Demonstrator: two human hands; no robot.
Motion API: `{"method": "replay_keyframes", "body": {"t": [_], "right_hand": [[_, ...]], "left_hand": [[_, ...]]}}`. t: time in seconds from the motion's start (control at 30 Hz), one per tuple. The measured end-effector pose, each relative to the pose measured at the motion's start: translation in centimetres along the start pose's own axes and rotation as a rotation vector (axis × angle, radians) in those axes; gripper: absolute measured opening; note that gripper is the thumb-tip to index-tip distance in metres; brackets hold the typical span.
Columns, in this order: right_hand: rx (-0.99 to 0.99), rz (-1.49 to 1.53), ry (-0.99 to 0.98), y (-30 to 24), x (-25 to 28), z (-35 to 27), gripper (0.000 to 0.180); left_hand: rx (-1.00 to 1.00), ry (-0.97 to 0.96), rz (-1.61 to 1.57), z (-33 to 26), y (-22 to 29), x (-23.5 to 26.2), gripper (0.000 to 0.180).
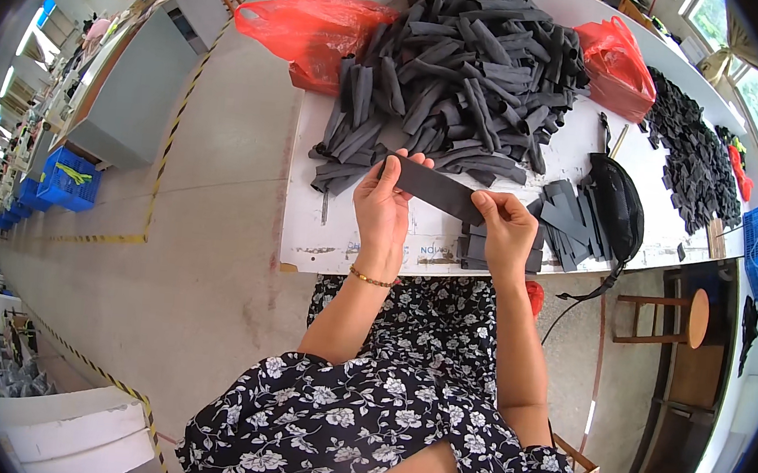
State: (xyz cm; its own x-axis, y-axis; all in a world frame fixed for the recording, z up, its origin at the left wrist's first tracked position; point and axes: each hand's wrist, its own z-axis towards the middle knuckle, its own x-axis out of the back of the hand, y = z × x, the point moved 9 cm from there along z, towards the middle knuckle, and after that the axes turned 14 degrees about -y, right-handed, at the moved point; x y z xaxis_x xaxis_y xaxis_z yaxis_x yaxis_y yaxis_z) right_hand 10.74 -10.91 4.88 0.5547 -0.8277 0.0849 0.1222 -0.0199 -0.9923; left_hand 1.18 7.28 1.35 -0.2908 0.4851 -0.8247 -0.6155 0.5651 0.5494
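Observation:
Stretched between my two hands is a flat dark strip, held above the near edge of the white table. My left hand grips its left end, thumb on top and fingers beneath. The right end is pinched between thumb and fingers of my right hand. Beyond my hands lies a big heap of curled dark strips. Flat strips are stacked below my right hand, partly hidden by it. More flat strips lie fanned out to the right.
A black pouch with a strap lies right of the fanned strips. Red plastic bags flank the heap, one on the left and one on the right. Farther right spreads another dark pile. A wooden stool stands below at right.

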Motion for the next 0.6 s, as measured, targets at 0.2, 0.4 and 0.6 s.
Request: {"method": "replay_keyframes", "body": {"t": [0.2, 0.4, 0.6], "right_hand": [[-0.18, 0.344, -0.206, 0.9, -0.9, 0.5, 0.032], [-0.125, 0.178, -0.432, 1.5, -2.7, -0.1, 0.035], [-0.203, 0.224, -0.509, 2.0, -2.6, -0.7, 0.04]], "left_hand": [[-0.116, 0.092, 0.133, 0.7, 1.1, 0.3, 0.024], [-0.063, 0.087, 0.106, 1.3, -0.6, 0.5, 0.023], [-0.02, 0.09, 0.056, 1.2, -1.1, 1.3, 0.022]]}}
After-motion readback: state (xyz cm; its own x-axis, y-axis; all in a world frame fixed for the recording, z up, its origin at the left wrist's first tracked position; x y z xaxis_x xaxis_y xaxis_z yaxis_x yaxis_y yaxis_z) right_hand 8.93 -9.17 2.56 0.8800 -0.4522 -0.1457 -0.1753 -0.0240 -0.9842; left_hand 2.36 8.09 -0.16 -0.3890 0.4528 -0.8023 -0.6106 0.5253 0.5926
